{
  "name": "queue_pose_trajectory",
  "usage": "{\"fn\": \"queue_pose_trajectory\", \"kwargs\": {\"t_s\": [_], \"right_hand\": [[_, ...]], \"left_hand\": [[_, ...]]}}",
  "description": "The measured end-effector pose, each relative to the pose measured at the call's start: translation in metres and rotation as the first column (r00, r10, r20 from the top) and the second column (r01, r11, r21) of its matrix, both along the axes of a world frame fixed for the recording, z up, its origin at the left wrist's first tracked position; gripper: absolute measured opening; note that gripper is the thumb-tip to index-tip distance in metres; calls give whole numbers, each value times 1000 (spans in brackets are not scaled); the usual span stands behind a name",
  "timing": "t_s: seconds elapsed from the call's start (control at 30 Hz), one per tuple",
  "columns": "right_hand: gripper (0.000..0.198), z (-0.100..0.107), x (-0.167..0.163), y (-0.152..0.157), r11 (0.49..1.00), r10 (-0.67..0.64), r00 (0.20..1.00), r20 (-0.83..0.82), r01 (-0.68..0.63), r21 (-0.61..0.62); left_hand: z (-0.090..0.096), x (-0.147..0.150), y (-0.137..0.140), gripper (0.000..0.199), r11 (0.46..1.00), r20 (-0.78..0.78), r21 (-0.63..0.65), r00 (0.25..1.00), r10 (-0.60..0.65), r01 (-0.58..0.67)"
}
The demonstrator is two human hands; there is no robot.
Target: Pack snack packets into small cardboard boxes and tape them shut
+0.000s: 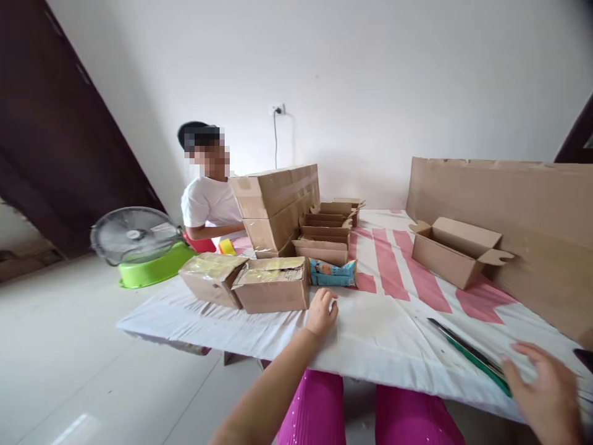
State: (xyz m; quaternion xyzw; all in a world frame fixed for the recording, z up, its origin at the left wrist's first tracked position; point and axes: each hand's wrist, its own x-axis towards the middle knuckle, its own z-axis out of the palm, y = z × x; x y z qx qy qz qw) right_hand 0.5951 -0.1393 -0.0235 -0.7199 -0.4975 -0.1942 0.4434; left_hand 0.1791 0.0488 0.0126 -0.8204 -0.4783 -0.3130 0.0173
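My left hand [323, 314] rests on the table with its fingers loosely curled, slightly apart and holding nothing. Just beyond it lies a blue printed packet [334, 273], beside a taped cardboard box [273, 295]. At the lower right, my right hand [544, 383] is a little blurred, its thumb and fingers spread. Closest to it is a long, thin green-and-dark tool [477, 358] that looks like a cutter; whether the fingertips touch it I cannot tell. An open, seemingly empty cardboard box [442, 262] stands farther back on the right.
Another taped box [210, 287] sits at the left, before stacked closed boxes [282, 207]. Several open boxes [324, 252] stand behind the packet. A large cardboard sheet [523, 228] leans on the right. Across the table, a person [210, 207] sits near yellow tape [227, 247].
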Motion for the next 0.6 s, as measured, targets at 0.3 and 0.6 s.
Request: {"fn": "queue_pose_trajectory", "kwargs": {"t_s": [0.3, 0.6], "right_hand": [[19, -41, -118, 56, 875, 479, 874, 83, -469, -122], [13, -29, -125, 51, 889, 440, 893, 99, -417, -188]], "left_hand": [[73, -121, 0, 35, 971, -95, 153, 976, 197, -181], [92, -148, 8, 34, 992, -309, 56, 943, 122, -110]]}}
